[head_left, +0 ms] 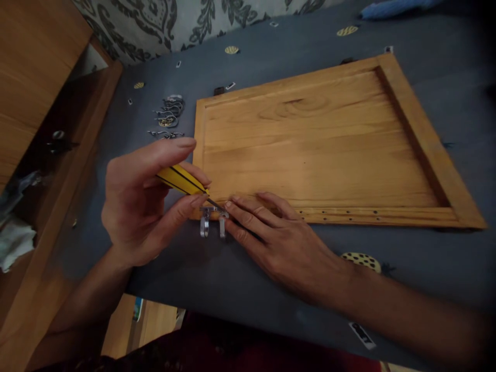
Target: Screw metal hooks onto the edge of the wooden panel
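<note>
My left hand (135, 201) is closed around a yellow-handled screwdriver (182, 178), its thumb and fingers pinching the handle. The thin shaft slants down to the right, its tip at a shiny metal double hook (211, 219). This hook sits on the near left edge of a wooden framed panel (302, 144), with two prongs sticking out over the cloth. My right hand (275, 240) lies palm down, its fingertips pressed together at the hook's right end, beside the screwdriver tip. Those fingertips hide any screw there. Small dark holes (351, 212) run along the panel's near rail.
Several metal hooks (168, 113) lie on the grey patterned tablecloth (240, 279), left of the panel. A wooden cabinet with an open shelf (58, 170) borders the left side. Patterned wallpaper (163, 20) is behind, and a blue cloth item (399, 8) lies at the far right.
</note>
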Available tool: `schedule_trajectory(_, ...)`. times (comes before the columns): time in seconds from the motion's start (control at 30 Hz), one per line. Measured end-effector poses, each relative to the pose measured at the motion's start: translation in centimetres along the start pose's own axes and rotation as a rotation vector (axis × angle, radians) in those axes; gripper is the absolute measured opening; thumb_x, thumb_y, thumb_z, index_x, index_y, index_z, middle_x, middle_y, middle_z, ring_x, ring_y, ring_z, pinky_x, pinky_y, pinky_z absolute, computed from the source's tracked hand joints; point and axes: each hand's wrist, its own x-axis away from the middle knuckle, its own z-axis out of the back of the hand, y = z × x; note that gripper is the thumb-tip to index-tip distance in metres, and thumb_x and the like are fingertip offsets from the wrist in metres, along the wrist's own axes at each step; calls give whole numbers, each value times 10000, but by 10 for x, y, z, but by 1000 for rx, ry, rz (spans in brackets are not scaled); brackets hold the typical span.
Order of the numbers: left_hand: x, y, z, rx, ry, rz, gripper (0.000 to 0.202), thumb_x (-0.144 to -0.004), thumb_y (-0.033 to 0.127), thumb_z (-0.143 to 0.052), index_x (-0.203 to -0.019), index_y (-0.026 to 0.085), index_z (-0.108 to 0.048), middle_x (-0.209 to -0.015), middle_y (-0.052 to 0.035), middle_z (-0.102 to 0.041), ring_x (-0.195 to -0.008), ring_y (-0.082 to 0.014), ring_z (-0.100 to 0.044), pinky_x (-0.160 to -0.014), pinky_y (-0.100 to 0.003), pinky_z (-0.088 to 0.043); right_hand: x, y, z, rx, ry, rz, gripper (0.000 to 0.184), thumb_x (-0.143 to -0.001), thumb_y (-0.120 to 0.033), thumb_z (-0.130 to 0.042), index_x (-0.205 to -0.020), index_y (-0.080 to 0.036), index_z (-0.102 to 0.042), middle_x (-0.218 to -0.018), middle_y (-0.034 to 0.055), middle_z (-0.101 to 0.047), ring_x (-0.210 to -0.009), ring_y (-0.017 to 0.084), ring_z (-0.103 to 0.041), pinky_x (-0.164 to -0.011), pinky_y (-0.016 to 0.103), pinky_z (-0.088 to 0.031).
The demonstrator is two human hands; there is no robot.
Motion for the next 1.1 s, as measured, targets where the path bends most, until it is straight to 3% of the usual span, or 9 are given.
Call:
schedule_trajectory(0.23, 2, 6, 3, 58, -6, 92, 579, -787, 138, -751, -1280, 353, -537, -1261, 40, -588, -888, -178, -742, -657, -291, -648, 1, 0, 1, 3, -28, -7, 339, -961, -124, -469, -1269, -102, -609, -1369, 156, -587, -1293, 293, -520, -1050, 522, -447)
schedule_trajectory(0.63, 1, 0, 4, 72, 32, 76, 649, -705, 154, -828, -1259, 334, -543, -1208, 8, -598, -835, -221, -751, -578, -326, -644, 1, 0, 1, -10, -27, -11, 333, -955, -134, -505, -1267, -86, -612, -1367, 167, -585, -1286, 306, -530, -1048, 522, -453)
schedule_trajectory(0.9, 0, 6, 4, 26, -45, 16, 677, -790, 92, -721, -1389, 289, -475, -1281, -7, -547, -920, -164, -716, -710, -286, -663, 1, 0, 0, -18, -25, -1, 346, -947, -123, -513, -1279, -76, -598, -1372, 176, -579, -1288, 316, -524, -1046, 532, -451)
schedule_trajectory(1.1, 3, 7, 6, 12, -93, 113, 713, -772, 142, -746, -1368, 418, -470, -1172, -2, -659, -848, -204, -732, -659, -345, -649, 0, 0, 2, -5, -51, -10, 329, -957, -128, -492, -1259, -113, -622, -1381, 145, -579, -1296, 290, -520, -1057, 511, -452)
